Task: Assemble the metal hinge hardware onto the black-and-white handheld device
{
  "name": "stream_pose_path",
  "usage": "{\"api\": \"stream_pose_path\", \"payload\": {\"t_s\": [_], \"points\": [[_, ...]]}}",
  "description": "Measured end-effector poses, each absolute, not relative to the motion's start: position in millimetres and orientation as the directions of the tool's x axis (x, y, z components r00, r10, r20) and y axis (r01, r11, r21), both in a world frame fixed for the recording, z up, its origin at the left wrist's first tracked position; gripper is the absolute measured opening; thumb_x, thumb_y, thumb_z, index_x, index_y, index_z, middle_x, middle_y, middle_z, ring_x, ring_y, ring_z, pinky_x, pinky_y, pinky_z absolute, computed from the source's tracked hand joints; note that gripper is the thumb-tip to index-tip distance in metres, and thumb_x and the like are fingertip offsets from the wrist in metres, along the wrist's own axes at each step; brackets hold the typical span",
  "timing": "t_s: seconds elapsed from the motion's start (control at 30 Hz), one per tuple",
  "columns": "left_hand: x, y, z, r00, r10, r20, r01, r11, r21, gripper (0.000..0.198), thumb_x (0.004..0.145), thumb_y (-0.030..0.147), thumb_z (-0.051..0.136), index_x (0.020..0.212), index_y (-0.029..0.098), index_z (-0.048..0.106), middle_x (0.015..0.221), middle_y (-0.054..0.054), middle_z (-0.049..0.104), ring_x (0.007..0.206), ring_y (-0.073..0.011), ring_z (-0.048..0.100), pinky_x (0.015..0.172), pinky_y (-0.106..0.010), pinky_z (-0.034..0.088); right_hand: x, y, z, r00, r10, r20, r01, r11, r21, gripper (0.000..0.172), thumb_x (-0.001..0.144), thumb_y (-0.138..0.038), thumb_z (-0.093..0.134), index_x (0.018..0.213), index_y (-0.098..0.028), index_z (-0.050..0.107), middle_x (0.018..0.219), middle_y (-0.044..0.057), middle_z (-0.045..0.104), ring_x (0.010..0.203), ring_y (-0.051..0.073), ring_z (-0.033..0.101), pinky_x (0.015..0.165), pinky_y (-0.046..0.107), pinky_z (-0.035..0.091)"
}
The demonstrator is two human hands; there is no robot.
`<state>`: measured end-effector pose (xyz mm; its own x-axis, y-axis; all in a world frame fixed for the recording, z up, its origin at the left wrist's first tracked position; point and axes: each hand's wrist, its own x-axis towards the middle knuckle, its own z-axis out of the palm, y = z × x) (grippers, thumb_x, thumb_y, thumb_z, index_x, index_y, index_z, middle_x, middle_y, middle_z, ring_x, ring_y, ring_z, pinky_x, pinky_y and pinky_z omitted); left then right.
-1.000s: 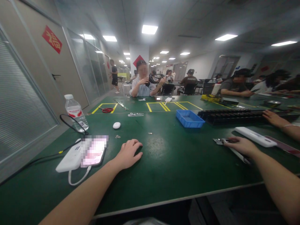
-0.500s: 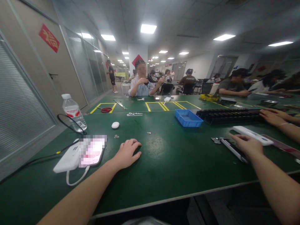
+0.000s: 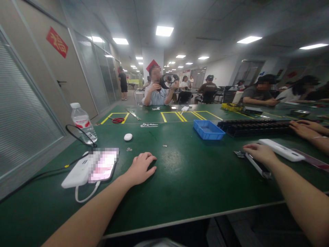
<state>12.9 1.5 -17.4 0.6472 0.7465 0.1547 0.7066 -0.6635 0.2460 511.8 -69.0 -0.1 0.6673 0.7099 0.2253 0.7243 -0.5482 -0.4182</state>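
My left hand rests palm down on the green table, fingers loosely curled, holding nothing. A phone on a white power bank lies just to its left. My right hand lies over a long dark flat strip on the right of the table, fingers laid on its far end. A small metal part lies just left of those fingers. A white bar-shaped device sits beyond my right hand.
A water bottle, black cable, white oval piece and small washers lie at left. A blue tray and long black rack stand further back. A neighbour's hands reach in at right; a person sits opposite.
My right hand has shifted back and forth slightly along the dark strip and now lies over its far end. My left hand has stayed put.
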Motion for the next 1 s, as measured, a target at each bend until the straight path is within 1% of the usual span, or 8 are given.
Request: {"api": "stream_pose_path", "payload": {"t_s": [0.1, 0.17, 0.27, 0.43, 0.6, 0.7, 0.83, 1.0], "points": [[12.7, 2.0, -18.5, 0.649, 0.745, 0.154, 0.709, -0.665, 0.236, 0.035, 0.086, 0.039, 0.044, 0.118, 0.026, 0.051, 0.125, -0.007, 0.047, 0.115, -0.0249, 0.042, 0.096, -0.043, 0.035, 508.0, -63.8, -0.4, 0.536, 0.844, 0.019, 0.829, -0.522, -0.200, 0.032, 0.080, -0.033, 0.059, 0.103, -0.015, 0.071, 0.102, 0.015, 0.067, 0.090, 0.025, 0.061, 0.071, 0.030, 0.043], [12.8, 2.0, -18.6, 0.649, 0.745, 0.152, 0.710, -0.665, 0.230, 0.036, 0.086, 0.039, 0.044, 0.119, 0.026, 0.051, 0.125, -0.007, 0.047, 0.115, -0.0247, 0.042, 0.096, -0.042, 0.035, 504.0, -61.2, -0.1, 0.521, 0.853, -0.033, 0.845, -0.522, -0.116, 0.032, 0.083, -0.034, 0.056, 0.106, -0.017, 0.070, 0.106, 0.014, 0.065, 0.094, 0.026, 0.060, 0.072, 0.030, 0.044], [13.1, 1.6, -17.6, 0.647, 0.748, 0.149, 0.712, -0.663, 0.233, 0.036, 0.086, 0.039, 0.044, 0.119, 0.026, 0.050, 0.125, -0.007, 0.047, 0.115, -0.0245, 0.042, 0.097, -0.043, 0.035, 497.6, -60.0, 1.2, 0.533, 0.845, -0.042, 0.843, -0.534, -0.058, 0.031, 0.085, -0.036, 0.051, 0.105, -0.020, 0.070, 0.108, 0.012, 0.064, 0.096, 0.027, 0.060, 0.070, 0.030, 0.045], [13.5, 0.7, -16.1, 0.644, 0.751, 0.146, 0.714, -0.659, 0.236, 0.035, 0.086, 0.039, 0.045, 0.118, 0.026, 0.051, 0.124, -0.006, 0.047, 0.115, -0.0247, 0.042, 0.097, -0.043, 0.035, 494.0, -59.6, 2.4, 0.521, 0.853, -0.026, 0.852, -0.522, -0.042, 0.032, 0.088, -0.035, 0.046, 0.104, -0.018, 0.069, 0.106, 0.013, 0.064, 0.094, 0.026, 0.060, 0.069, 0.030, 0.044], [13.3, 0.8, -16.3, 0.645, 0.751, 0.142, 0.714, -0.658, 0.240, 0.035, 0.086, 0.039, 0.044, 0.118, 0.026, 0.051, 0.125, -0.007, 0.047, 0.115, -0.0245, 0.042, 0.097, -0.043, 0.035, 501.3, -58.1, -1.3, 0.512, 0.857, -0.051, 0.856, -0.514, -0.049, 0.031, 0.086, -0.036, 0.050, 0.100, -0.017, 0.069, 0.101, 0.013, 0.064, 0.089, 0.025, 0.060, 0.066, 0.029, 0.043], [13.1, 1.1, -16.5, 0.646, 0.750, 0.143, 0.712, -0.659, 0.241, 0.035, 0.086, 0.039, 0.045, 0.118, 0.026, 0.051, 0.124, -0.007, 0.047, 0.115, -0.0244, 0.042, 0.097, -0.043, 0.035, 504.3, -60.0, -3.9, 0.488, 0.873, -0.031, 0.872, -0.488, -0.037, 0.030, 0.085, -0.037, 0.051, 0.098, -0.017, 0.070, 0.099, 0.013, 0.063, 0.087, 0.024, 0.060, 0.065, 0.029, 0.043], [13.0, 1.3, -16.6, 0.649, 0.748, 0.142, 0.710, -0.662, 0.241, 0.035, 0.086, 0.039, 0.044, 0.119, 0.026, 0.050, 0.124, -0.007, 0.047, 0.115, -0.0244, 0.042, 0.096, -0.043, 0.035, 503.9, -63.8, -6.0, 0.481, 0.877, 0.003, 0.876, -0.480, -0.036, 0.031, 0.086, -0.037, 0.049, 0.099, -0.018, 0.069, 0.103, 0.013, 0.060, 0.091, 0.024, 0.058, 0.068, 0.029, 0.043], [13.4, 0.7, -15.7, 0.645, 0.752, 0.139, 0.714, -0.657, 0.244, 0.035, 0.086, 0.039, 0.045, 0.118, 0.026, 0.050, 0.124, -0.006, 0.047, 0.115, -0.0244, 0.042, 0.097, -0.043, 0.034, 510.1, -62.3, -10.8, 0.445, 0.896, -0.017, 0.895, -0.445, -0.041, 0.032, 0.089, -0.036, 0.044, 0.101, -0.018, 0.067, 0.103, 0.012, 0.059, 0.091, 0.024, 0.058, 0.071, 0.030, 0.043]]}}
